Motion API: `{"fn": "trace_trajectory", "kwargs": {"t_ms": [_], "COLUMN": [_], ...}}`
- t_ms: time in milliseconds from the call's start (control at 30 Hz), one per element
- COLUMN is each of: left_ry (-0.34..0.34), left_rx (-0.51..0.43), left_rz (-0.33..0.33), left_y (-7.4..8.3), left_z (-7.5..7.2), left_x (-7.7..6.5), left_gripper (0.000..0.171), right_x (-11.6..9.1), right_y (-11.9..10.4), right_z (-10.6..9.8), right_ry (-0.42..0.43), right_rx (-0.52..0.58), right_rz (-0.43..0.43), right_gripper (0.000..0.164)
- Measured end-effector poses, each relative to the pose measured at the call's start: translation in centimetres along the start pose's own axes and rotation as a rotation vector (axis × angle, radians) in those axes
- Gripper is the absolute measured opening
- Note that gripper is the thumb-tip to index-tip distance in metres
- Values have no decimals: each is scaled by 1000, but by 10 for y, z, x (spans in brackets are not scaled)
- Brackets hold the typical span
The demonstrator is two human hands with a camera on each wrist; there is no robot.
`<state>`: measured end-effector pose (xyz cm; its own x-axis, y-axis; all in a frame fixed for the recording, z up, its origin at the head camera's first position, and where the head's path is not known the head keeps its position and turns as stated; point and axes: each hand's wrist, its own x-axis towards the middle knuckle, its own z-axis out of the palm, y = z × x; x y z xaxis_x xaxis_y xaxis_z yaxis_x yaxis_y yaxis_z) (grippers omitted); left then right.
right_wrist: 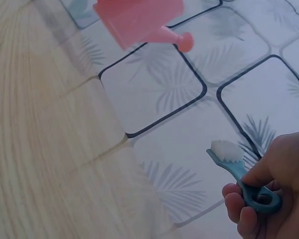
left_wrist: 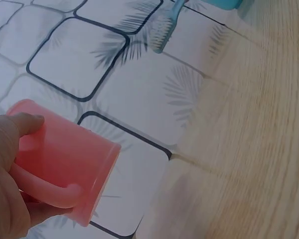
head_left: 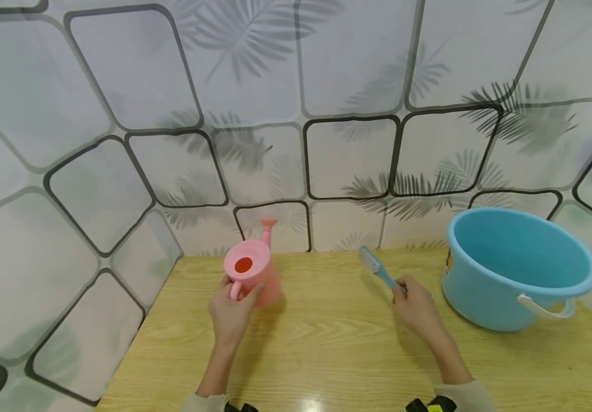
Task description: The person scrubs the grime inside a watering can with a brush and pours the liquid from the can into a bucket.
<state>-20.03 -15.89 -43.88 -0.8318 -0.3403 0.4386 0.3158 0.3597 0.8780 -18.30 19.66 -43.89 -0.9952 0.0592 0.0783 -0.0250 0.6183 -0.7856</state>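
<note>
The left hand [head_left: 230, 312] gripped a pink can [head_left: 270, 280] by its body, thumb on one side of the handle [head_left: 235, 290] and fingers on the other. The can was held roughly upright, raised off the wood table [head_left: 327, 355], on the left side of it. Its spout [head_left: 267, 234] rose toward the wall [head_left: 350, 160], and a round hole [head_left: 243, 265] showed orange-red in its top.

The right hand [head_left: 416, 306] pinched a blue brush [head_left: 386, 279] by its grip end, the fingers curled in around it; in the right wrist view, the ring [right_wrist: 275, 203] at that end showed against the fingers. The brush was also off the table, well apart from the can and between it and the bucket [head_left: 481, 297]. Its white bristles [head_left: 370, 260] lay at the end pointing away from the person, up and to the left.

The blue bucket stood upright on the table, to the right of the right hand and near the wall. Its white bail [head_left: 539, 311] hung down the near right side, and a label [head_left: 448, 262] showed on its left side. Leaves and rounded boxes patterned the wall, and pale sleeves [head_left: 466, 396] covered both forearms above the wrists.
</note>
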Motion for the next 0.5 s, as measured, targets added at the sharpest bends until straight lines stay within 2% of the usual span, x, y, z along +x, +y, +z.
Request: {"fn": "trace_trajectory", "kwargs": {"t_ms": [233,367,500], "left_ry": [-26,-51,-81], "left_rx": [-44,-28,5], "left_rz": [68,103,164], "left_y": [13,19,20], "left_z": [1,3,7], "left_x": [-2,-5,-9], "left_gripper": [39,39,27], "right_x": [-9,-15,-19], "right_y": [-21,-31,-39], "right_z": [-10,-11,-11], "right_ry": [10,10,0], "right_rx": [70,104,121], "right_rz": [-32,-66,-91], "right_gripper": [24,24,20]}}
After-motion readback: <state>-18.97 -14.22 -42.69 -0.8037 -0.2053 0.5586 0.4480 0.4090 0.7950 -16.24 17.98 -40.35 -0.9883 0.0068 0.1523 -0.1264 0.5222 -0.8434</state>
